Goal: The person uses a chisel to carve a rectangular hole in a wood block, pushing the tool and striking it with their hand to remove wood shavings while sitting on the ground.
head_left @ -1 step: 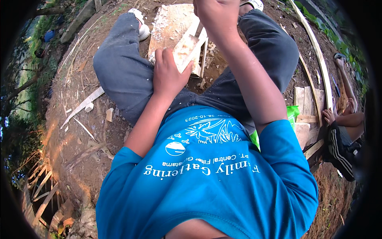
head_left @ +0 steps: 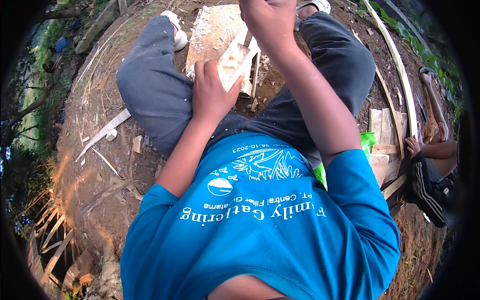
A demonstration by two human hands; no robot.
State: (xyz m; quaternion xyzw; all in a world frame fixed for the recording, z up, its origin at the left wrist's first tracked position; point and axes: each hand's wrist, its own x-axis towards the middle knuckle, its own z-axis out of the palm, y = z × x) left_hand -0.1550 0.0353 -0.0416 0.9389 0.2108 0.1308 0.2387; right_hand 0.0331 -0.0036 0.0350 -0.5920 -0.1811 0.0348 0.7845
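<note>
Between my knees lies a pale piece of wood (head_left: 233, 64) with a hollowed channel, tilted on a larger flat board (head_left: 210, 31) strewn with shavings. My left hand (head_left: 212, 92) grips the near end of the hollowed piece, fingers over its left side and thumb near its right edge. Above the far end, my right hand (head_left: 272, 22) is closed in a fist at the top edge of the picture. A narrow grey-brown strip (head_left: 248, 39), perhaps a tool blade, shows just below that fist. What the right fist holds is mostly hidden.
Wood scraps (head_left: 111, 134) and shavings litter the dirt on the left. Long wooden strips (head_left: 400, 60) and short planks (head_left: 382, 125) lie on the right, near a green bag (head_left: 367, 142). Another person's hand (head_left: 413, 146) rests by a strip at the far right.
My right fist has shifted slightly left over the wood. The left hand keeps its grip, and the wooden piece has barely moved.
</note>
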